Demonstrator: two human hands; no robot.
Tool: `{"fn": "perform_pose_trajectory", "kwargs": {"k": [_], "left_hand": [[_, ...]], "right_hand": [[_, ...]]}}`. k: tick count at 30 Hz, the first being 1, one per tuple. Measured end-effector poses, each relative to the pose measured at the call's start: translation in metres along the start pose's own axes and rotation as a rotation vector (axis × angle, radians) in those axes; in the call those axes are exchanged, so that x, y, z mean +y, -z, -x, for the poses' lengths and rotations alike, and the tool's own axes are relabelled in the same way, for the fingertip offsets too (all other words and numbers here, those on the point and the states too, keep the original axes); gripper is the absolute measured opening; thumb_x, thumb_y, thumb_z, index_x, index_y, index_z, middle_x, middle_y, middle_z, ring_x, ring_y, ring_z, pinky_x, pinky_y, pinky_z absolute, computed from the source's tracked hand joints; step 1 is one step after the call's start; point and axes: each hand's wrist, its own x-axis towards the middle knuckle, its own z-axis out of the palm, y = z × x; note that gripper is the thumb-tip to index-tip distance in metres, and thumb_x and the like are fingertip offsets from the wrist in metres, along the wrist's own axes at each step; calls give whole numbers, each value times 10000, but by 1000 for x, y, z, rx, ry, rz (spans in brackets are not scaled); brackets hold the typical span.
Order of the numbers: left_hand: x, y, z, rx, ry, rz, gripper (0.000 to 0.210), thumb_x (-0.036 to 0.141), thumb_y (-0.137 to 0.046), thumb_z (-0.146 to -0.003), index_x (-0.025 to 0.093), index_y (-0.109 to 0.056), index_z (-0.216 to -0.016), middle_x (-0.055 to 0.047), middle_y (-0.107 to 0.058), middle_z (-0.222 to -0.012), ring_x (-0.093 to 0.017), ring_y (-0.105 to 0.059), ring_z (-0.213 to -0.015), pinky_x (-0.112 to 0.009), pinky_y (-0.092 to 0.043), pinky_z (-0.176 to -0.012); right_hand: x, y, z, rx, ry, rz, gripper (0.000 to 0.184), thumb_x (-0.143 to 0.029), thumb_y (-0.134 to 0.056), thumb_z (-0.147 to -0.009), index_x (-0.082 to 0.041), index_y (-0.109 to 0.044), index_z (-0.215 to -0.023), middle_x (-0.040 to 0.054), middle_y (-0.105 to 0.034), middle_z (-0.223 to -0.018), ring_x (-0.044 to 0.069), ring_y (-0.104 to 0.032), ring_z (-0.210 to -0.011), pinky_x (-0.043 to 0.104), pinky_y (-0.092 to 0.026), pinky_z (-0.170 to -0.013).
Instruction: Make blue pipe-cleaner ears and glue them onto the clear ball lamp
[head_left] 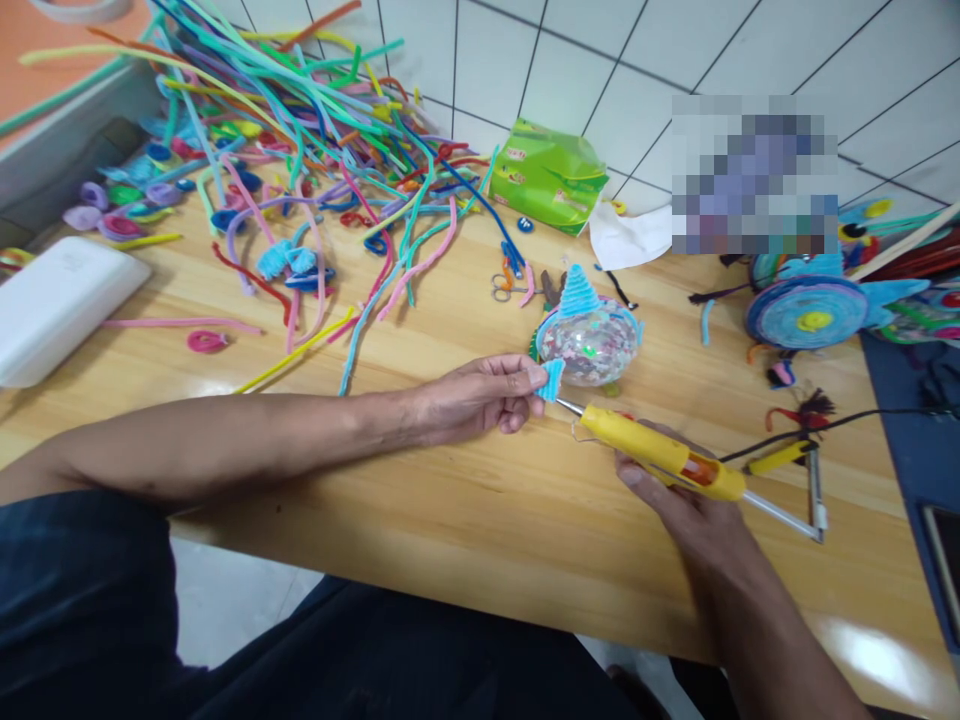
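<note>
A small light-blue piece of coiled pipe cleaner (552, 381) is pinched between the thumb and fingers of my left hand (499, 392). My right hand (679, 490) is wrapped round a yellow hot glue gun (637, 440); its metal nozzle points left and meets the lower edge of the blue piece. A clear glue stick (784, 515) sticks out of the gun's back end. Just beyond my hands lies a clear rounded body filled with bits (589, 345), edged in blue, with a light-blue pipe-cleaner fin (579, 290) standing on top.
Many coloured pipe cleaners (315, 110) heap up at the back left. A white power bank (67, 305) lies at the left. Behind are a green packet (547, 175) and scissors (504, 289). A finished-looking blue fish (810, 312) stands at the right, near the gun's black cord (847, 418).
</note>
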Motion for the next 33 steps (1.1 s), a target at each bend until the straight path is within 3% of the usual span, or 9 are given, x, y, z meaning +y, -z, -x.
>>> {"fn": "perform_pose_trajectory", "kwargs": {"k": [12, 21, 25, 28, 30, 33], "left_hand": [[-1, 1, 0, 13, 10, -4, 396, 389, -953, -853, 141, -644, -853, 4, -750, -770, -52, -640, -559, -159, -472, -526], [0, -1, 0, -6, 9, 12, 480, 445, -1016, -759, 133, -660, -839, 8, -759, -746, -47, -642, -544, -143, -487, -523], [0, 0, -1, 3, 13, 14, 482, 445, -1024, -747, 132, -670, -842, 6, -759, -742, -48, -641, -544, -144, -489, -519], [-1, 2, 0, 4, 5, 17, 463, 438, -1021, -754, 132, -692, -868, -1, -765, -749, -55, -642, -554, -152, -494, -521], [-2, 3, 1, -3, 5, 13, 464, 440, -1028, -743, 133, -702, -863, -4, -765, -745, -54, -635, -555, -153, -502, -529], [-3, 5, 2, -3, 22, 7, 448, 433, -1024, -753, 133, -700, -831, -6, -760, -734, -50, -632, -556, -148, -511, -541]], "right_hand": [[-3, -1, -2, 14, -3, 11, 139, -341, -710, -1030, -295, -705, -899, 12, -685, -813, 209, -651, -695, 348, -520, -602], [0, -2, 0, 25, -7, -21, 125, -338, -742, -1012, -285, -719, -901, 10, -688, -816, 196, -651, -694, 330, -524, -593], [3, 1, 4, 31, 24, -136, 150, -408, -760, -1001, -287, -757, -911, 18, -737, -833, 202, -673, -687, 337, -533, -581], [1, 7, 6, 128, 105, -221, 218, -503, -750, -994, -293, -801, -968, 33, -778, -840, 237, -720, -739, 385, -585, -671], [-2, 16, 5, 262, 113, -229, 246, -535, -770, -969, -292, -815, -973, 39, -783, -859, 258, -738, -822, 426, -606, -798], [-2, 37, 2, 516, -48, -132, 269, -533, -856, -875, -294, -819, -992, 43, -795, -958, 257, -725, -889, 414, -599, -814]]}}
